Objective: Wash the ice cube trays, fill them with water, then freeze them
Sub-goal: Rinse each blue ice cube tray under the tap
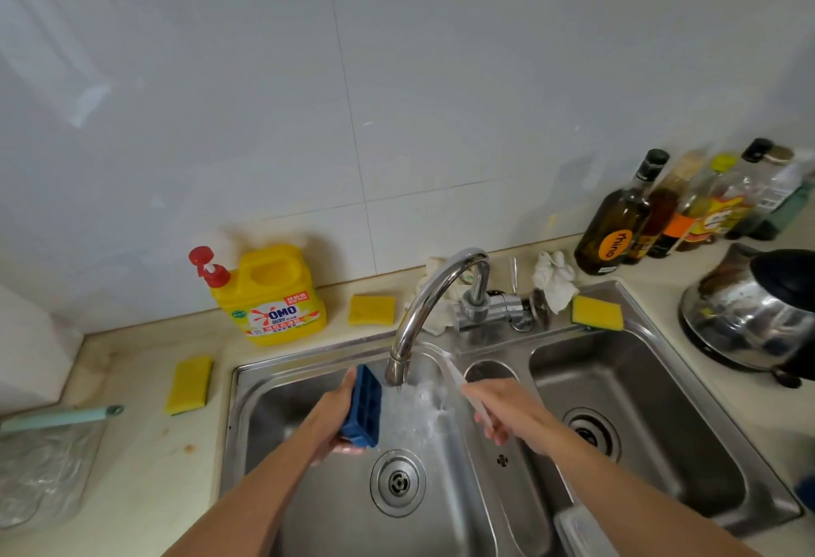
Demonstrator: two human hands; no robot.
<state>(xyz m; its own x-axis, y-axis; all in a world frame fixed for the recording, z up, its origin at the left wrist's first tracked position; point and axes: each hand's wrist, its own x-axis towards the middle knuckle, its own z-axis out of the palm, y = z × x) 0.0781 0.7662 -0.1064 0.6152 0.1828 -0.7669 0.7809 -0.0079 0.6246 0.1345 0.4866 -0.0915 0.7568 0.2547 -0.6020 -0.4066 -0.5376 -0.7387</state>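
My left hand (pixel 333 417) grips a blue ice cube tray (pixel 364 409), held on edge over the left sink basin (pixel 282 402). My right hand (pixel 500 409) holds a clear, whitish tray or lid (pixel 454 373), also on edge, just right of the stream. Water runs from the chrome faucet (pixel 434 292) and splashes between the two pieces. The drain (pixel 398 482) lies right below.
A yellow OMO dish soap bottle (pixel 275 298) stands behind the sink. Yellow sponges (pixel 189 384) (pixel 371 309) (pixel 597 313) lie around it. Bottles (pixel 617 221) and a kettle (pixel 754 314) crowd the right. A clear container (pixel 582 530) sits on the sink's front divider. Plastic wrap (pixel 44 468) is on the left.
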